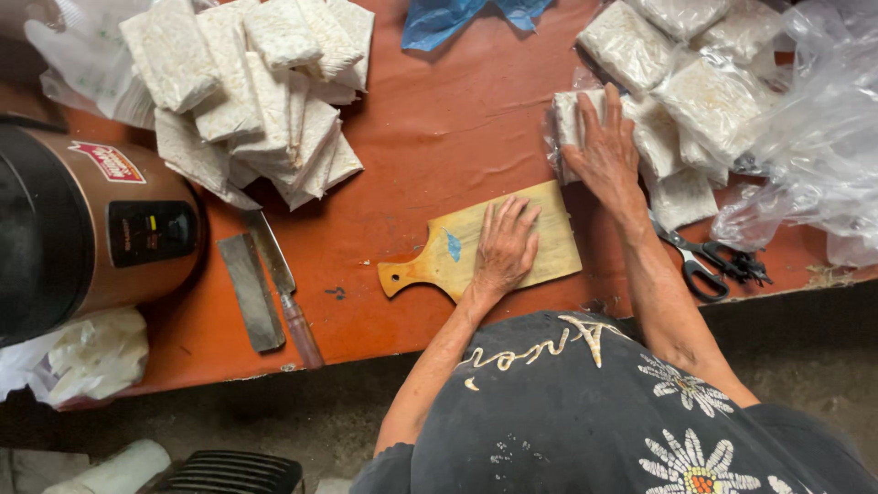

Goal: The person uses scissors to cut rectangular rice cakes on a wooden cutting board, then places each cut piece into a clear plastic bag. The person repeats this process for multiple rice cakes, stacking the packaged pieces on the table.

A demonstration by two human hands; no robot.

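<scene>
Overhead view of an orange surface (430, 137), person at its near edge. Left hand (503, 247): flat, palm down, fingers spread, resting on a small wooden cutting board (549, 240); grips nothing. Board lies near the middle of the near edge, handle w/ hole pointing toward the left edge. Right hand (605, 151): open, fingers extended, pressed down on a white block in clear plastic wrap (569, 119); touches the top only, fingers not closed around it. That block sits just beyond the board's far right corner, at the inner edge of a heap of wrapped blocks (695, 82) filling the far right corner. Loose clear plastic bags (814, 146) lie at the right edge, beside the heap. Black-handled scissors (709, 261) rest near the near edge, just right of the right forearm, blades toward the board. Far left corner: pile of unwrapped pale slabs (256, 91), stacked irregularly, approx. a dozen or more. Near that pile, toward the near edge: a knife (279, 284) w/ reddish handle and a dark flat sharpening stone (250, 291), side by side, not touching. Left edge: a copper-coloured rice cooker (101, 229) w/ black lid; a crumpled white bag (87, 357) at its base. A blue plastic bag (457, 18) lies at the far edge, centre.
</scene>
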